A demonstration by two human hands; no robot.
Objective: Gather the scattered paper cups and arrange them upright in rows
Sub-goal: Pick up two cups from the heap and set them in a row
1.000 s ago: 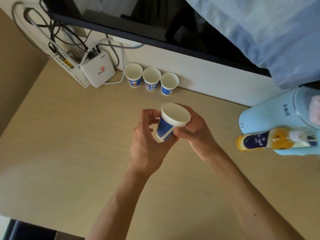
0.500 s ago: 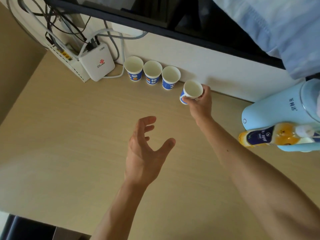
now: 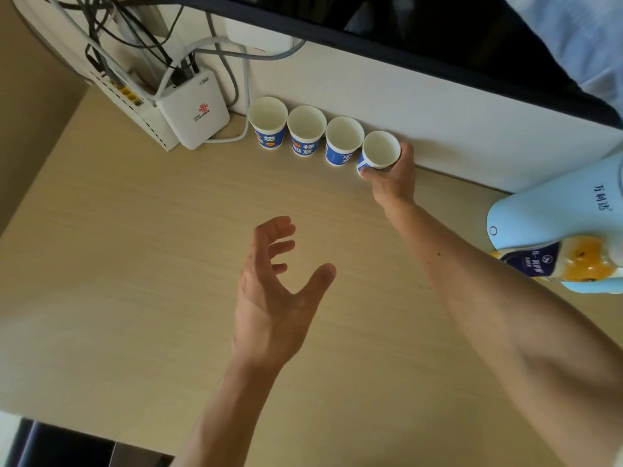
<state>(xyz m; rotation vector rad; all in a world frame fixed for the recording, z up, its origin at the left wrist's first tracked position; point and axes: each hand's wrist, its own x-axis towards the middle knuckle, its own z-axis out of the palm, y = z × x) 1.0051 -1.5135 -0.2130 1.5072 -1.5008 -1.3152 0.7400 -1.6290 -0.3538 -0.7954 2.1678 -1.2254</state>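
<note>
- Cups lined up against the white back panel [image 3: 438,109]: first cup [image 3: 268,124], second cup [image 3: 306,131] and third cup [image 3: 344,141] stand upright, mouths up. Their rims touch or nearly touch, and the line starts just right of the router box [image 3: 194,112].
- Fourth cup [image 3: 381,149] is at the right end of that line, its rim just beside the third cup's rim. It looks upright, but the hand hides its base, so I cannot tell if it sits fully on the counter [image 3: 135,264].
- Why there, my read: the panel works as a straight edge, so each new cup slots in beside the last one and the row runs true.
- Right hand [image 3: 392,178]: grip narrow, thumb and fingers curled round the fourth cup's lower wall from the near and right sides, below the rim. Holding it low likely keeps the thin mouth from getting squashed.
- Left hand [image 3: 273,298]: grip wide, fingers loosely spread and a bit curled, thumb out. It holds nothing and hovers over mid counter, well apart from the cups.
- Step in hand, as I judge it: seating cup four, release not yet done.
- Far right: pale blue kettle [image 3: 553,214] with an orange bottle [image 3: 569,264] in front of it, well apart from the row.
</note>
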